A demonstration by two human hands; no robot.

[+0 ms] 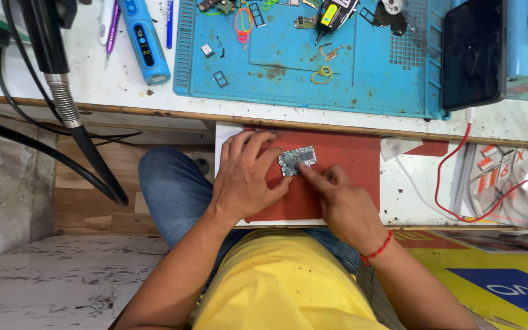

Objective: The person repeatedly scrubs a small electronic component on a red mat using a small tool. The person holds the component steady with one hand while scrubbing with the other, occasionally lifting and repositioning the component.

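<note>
Small circuit board [297,161] lies flat on red mat [343,165], on pull-out surface [410,195] below blue work mat [337,73]. Left hand [245,174] palm down, fingers spread, open, fingertips pinning board's left edge. Right hand [337,198] loosely curled, index finger pressing board's near right edge, gripping nothing.

A dark phone screen [473,54] upper right; a yellow-blue sign [496,281] lower right.
</note>
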